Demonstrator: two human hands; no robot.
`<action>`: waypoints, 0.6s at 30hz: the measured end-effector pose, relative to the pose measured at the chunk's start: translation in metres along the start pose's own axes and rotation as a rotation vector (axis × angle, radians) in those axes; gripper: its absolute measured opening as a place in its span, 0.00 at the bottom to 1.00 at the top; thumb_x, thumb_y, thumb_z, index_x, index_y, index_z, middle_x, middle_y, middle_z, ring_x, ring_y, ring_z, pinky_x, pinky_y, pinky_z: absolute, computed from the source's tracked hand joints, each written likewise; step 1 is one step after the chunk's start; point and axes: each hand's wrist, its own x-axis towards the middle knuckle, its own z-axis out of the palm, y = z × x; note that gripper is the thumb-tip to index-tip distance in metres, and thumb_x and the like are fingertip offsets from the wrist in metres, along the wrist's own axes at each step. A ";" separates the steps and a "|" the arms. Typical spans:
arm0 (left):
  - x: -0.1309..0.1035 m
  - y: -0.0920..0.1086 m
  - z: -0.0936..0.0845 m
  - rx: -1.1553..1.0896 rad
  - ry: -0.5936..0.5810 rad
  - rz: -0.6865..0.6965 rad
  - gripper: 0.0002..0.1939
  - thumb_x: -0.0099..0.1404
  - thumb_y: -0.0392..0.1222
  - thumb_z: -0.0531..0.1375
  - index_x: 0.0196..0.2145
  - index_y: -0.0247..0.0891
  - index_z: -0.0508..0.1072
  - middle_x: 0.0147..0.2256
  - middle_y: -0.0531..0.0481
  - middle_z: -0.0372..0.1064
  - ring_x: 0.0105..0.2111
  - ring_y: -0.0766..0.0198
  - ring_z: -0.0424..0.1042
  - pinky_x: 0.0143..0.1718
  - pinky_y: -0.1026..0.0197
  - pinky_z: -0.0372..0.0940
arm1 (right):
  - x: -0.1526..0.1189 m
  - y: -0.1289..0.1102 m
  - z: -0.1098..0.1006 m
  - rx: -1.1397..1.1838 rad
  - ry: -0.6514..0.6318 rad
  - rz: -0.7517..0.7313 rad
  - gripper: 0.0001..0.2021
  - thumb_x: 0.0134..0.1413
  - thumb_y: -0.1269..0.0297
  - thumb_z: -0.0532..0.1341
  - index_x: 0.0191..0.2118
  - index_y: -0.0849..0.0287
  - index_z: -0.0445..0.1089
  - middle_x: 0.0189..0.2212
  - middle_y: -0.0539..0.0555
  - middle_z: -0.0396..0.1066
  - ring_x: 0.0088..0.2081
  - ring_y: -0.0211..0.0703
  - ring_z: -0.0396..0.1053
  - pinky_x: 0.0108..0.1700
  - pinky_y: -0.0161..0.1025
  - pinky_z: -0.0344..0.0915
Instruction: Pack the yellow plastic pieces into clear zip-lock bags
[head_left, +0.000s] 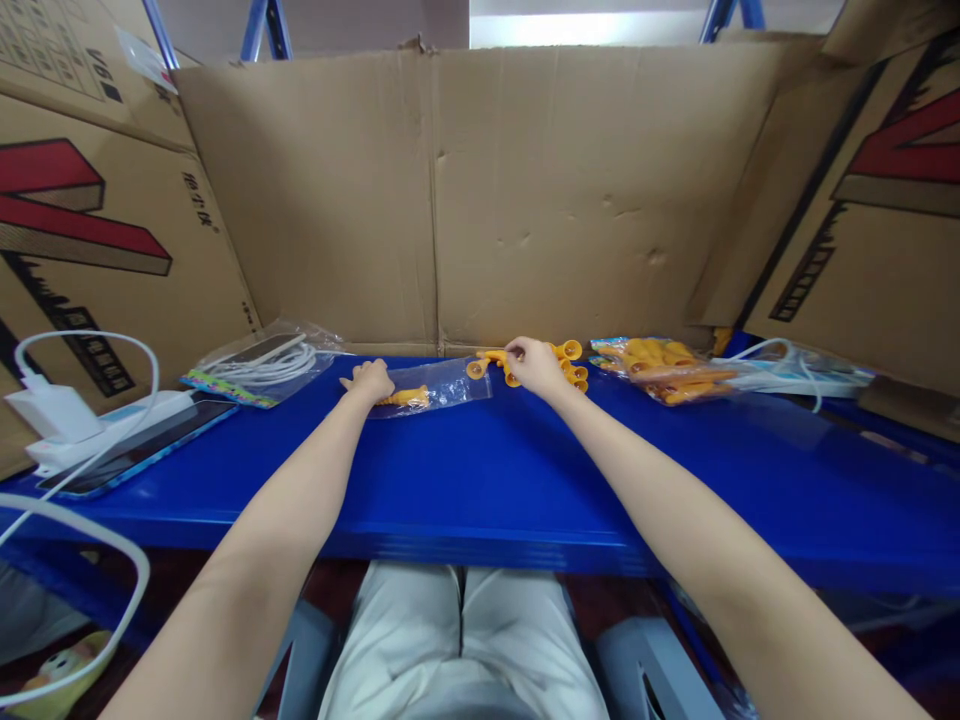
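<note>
A clear plastic bag [457,386] lies on the blue table, with orange plastic pieces [409,397] inside its left part. My left hand [368,381] has its fingers closed on the bag's left end. My right hand [536,365] pinches a small orange trumpet-shaped piece [491,355] by its thin end, at the bag's right end. The piece's flared cup faces me. Behind and beside my right hand sits a loose pile of similar orange trumpet-shaped pieces [574,372], partly hidden by the hand.
A filled bag of orange pieces [660,365] lies to the right, beside a white power strip [795,380]. At left are a bagged white cable [274,365], a phone [150,445] and a charger [64,410]. Cardboard walls [562,200] enclose the blue table [480,480].
</note>
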 end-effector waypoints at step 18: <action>0.011 -0.005 0.011 -0.046 -0.028 0.110 0.27 0.59 0.39 0.49 0.57 0.38 0.65 0.59 0.40 0.59 0.59 0.44 0.55 0.59 0.33 0.41 | -0.008 0.021 0.008 -0.637 -0.133 -0.173 0.19 0.61 0.59 0.49 0.49 0.62 0.69 0.47 0.64 0.67 0.50 0.54 0.62 0.50 0.50 0.51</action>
